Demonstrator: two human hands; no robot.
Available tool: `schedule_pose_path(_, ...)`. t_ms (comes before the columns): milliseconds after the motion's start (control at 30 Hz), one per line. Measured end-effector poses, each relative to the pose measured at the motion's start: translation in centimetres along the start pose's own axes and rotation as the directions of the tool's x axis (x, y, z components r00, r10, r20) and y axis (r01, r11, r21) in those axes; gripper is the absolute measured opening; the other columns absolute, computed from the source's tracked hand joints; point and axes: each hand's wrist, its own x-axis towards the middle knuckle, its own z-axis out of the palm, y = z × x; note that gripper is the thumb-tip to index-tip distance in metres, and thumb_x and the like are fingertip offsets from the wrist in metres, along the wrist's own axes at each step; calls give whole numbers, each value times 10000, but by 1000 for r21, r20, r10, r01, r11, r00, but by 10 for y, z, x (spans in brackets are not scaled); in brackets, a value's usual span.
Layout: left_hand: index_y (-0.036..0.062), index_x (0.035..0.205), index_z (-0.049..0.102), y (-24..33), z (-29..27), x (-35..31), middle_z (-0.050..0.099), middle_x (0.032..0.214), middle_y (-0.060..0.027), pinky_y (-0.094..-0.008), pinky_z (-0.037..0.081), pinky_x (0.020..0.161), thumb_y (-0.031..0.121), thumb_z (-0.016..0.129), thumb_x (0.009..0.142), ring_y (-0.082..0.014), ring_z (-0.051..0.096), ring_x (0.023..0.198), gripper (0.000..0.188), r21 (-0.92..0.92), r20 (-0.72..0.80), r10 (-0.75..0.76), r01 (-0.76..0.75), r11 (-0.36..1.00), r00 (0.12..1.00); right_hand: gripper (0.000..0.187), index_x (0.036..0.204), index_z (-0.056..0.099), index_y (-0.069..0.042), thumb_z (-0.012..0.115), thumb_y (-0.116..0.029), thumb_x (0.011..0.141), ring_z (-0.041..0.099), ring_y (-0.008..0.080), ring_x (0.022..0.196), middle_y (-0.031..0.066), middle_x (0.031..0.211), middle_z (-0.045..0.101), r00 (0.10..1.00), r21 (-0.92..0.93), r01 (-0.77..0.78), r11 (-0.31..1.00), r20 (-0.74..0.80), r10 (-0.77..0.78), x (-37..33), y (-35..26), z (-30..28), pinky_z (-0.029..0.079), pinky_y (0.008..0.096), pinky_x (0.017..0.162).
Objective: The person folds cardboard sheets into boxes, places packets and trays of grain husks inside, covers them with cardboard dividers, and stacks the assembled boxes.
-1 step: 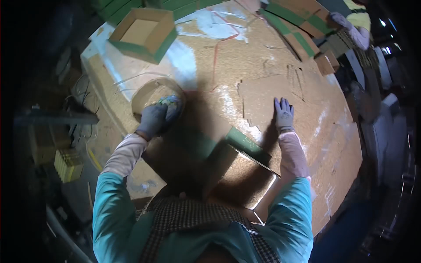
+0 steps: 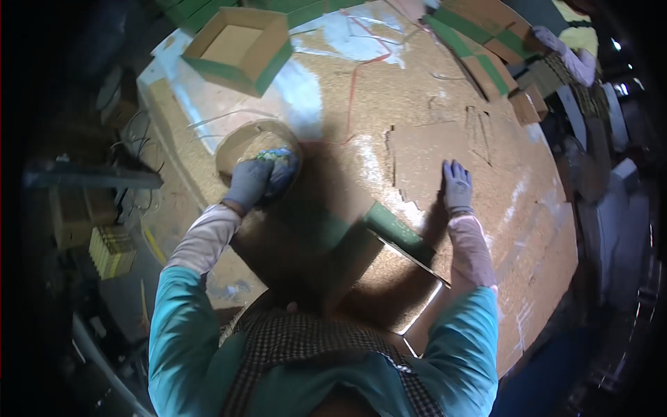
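Observation:
My left hand (image 2: 248, 185), in a grey work glove, is closed on a crumpled blue-and-green wad (image 2: 283, 165), perhaps cloth. The wad sits at the right side of a round tan tub (image 2: 233, 149) on the left of the table; its exact kind is unclear. Gloved too, my right hand (image 2: 457, 187) lies flat, fingers stretched, at the right edge of a thin brown cardboard sheet (image 2: 424, 156). Close to my body stands an open cardboard box (image 2: 389, 285) with a green outer band, its lower part hidden by my apron and shadow.
Another open green-banded box (image 2: 240, 52) stands at the far left of the worktable (image 2: 361, 90). More green-striped boxes (image 2: 479, 42) line the far right, beside a co-worker's gloved hand (image 2: 549, 38). A yellow stack (image 2: 112, 251) sits on the floor at left, below a metal bar (image 2: 94, 177).
The whole view has shifted slightly, so the table and boxes appear a little further right. Both hands stay in nearly the same places on the wad and the cardboard sheet.

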Motion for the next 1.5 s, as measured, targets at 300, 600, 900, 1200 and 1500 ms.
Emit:
schedule_pose_path(300,101,807,719,18,-107,-23,708,835,-99,-401,503,748,425,736,797,-277,681,867,325,-453,303,-171,300,839,938,450,1320,622,-114,619,-41,876,631,323,1132,138,1276,643,995,279,60,959,-94,-35,-47,0,-154,518,393,933)
schedule_pose_path(600,62,1002,747,7,-88,-29,726,1014,-184,-453,522,865,340,571,907,-371,686,956,342,-71,-15,-76,75,995,997,349,1300,638,-13,598,-35,954,600,200,921,128,1060,639,858,735,-169,656,-218,465,-212,-54,-271,484,329,826)
schedule_pose_path(900,87,1040,755,-21,-86,-18,692,1166,-202,-433,506,948,391,603,874,-368,661,1096,378,22,64,-274,273,962,960,257,1191,615,94,546,-68,1004,582,199,1011,137,1093,623,722,840,-212,500,-211,659,-301,-102,-314,446,292,876)
schedule_pose_path(1200,63,834,699,-14,-59,5,708,1012,-188,-444,497,811,410,471,963,-361,655,942,435,-342,256,-2,92,935,967,393,1311,650,-32,634,13,920,571,142,831,90,996,627,759,761,-101,641,-357,544,-315,-126,-316,464,266,730)
schedule_pose_path(1500,34,773,663,38,-86,-51,669,802,-131,-376,491,720,332,613,919,-249,643,775,336,-694,-292,-47,-178,698,955,418,1270,675,-25,659,44,858,589,175,820,96,973,633,686,669,-88,738,-496,532,-313,-136,-327,484,289,739)
